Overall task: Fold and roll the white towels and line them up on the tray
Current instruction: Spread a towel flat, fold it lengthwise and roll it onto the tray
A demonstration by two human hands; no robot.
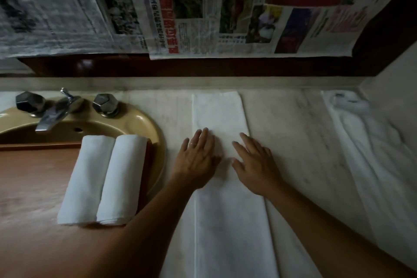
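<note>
A white towel folded into a long narrow strip lies on the marble counter, running from the back wall toward me. My left hand and my right hand both press flat on its middle, fingers straight and spread. Two rolled white towels lie side by side on the brown wooden tray at the left. A heap of loose white towels sits at the right along the side wall.
A tan sink with a chrome tap and two dark knobs sits under the tray's far end. Newspaper sheets cover the wall behind the counter.
</note>
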